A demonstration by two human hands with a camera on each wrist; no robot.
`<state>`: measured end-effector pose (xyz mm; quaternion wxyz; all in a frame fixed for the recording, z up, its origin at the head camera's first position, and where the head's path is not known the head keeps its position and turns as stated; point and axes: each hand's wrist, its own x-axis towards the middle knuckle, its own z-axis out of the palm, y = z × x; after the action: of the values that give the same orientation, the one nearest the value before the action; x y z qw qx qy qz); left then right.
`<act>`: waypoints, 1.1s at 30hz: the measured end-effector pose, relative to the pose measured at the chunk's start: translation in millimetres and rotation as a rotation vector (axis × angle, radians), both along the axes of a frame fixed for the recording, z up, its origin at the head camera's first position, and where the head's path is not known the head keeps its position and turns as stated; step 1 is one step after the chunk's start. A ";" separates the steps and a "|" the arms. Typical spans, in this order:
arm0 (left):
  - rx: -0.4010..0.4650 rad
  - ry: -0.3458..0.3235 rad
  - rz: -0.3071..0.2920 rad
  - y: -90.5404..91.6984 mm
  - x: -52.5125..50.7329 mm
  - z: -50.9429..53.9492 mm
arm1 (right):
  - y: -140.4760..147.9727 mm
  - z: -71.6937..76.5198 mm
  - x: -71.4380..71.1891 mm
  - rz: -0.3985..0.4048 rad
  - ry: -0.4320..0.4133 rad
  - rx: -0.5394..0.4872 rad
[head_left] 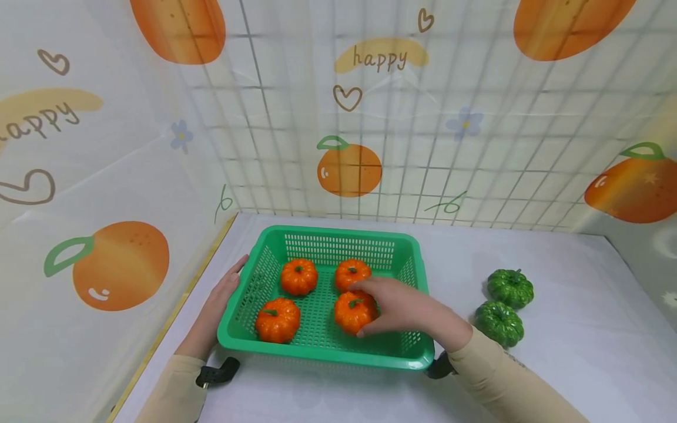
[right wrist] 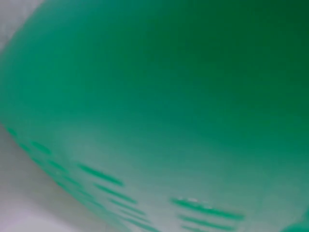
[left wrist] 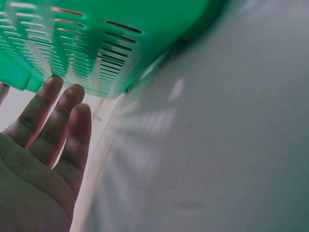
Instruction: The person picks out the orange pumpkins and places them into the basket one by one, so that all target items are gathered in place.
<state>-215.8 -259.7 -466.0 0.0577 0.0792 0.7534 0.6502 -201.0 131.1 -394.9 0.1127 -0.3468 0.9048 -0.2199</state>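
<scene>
A green plastic basket with slotted walls holds several small orange pumpkins. Inside it, at the front right, my right hand grips an orange pumpkin, fingers over its back side and thumb at its front. Just behind that one sits another orange pumpkin. Two more, a back-left pumpkin and a front-left pumpkin, stay apart from the hand. My left hand rests against the basket's left outer wall; in the left wrist view its fingers are extended. Only the basket's wall fills the right wrist view.
Two green pumpkins, a rear one and a front one, lie on the white table right of the basket, beside my right forearm. A printed curtain over a wire grid stands behind; another printed sheet borders the left.
</scene>
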 end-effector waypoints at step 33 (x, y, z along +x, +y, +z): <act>-0.047 0.038 -0.021 0.3 -0.7 1.0 | -11.7 -9.8 -0.8 -0.063 -0.016 0.155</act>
<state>-216.4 -259.5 -465.0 0.0519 0.0982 0.7687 0.6299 -201.9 119.4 -404.8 0.1395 -0.3066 0.9286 -0.1556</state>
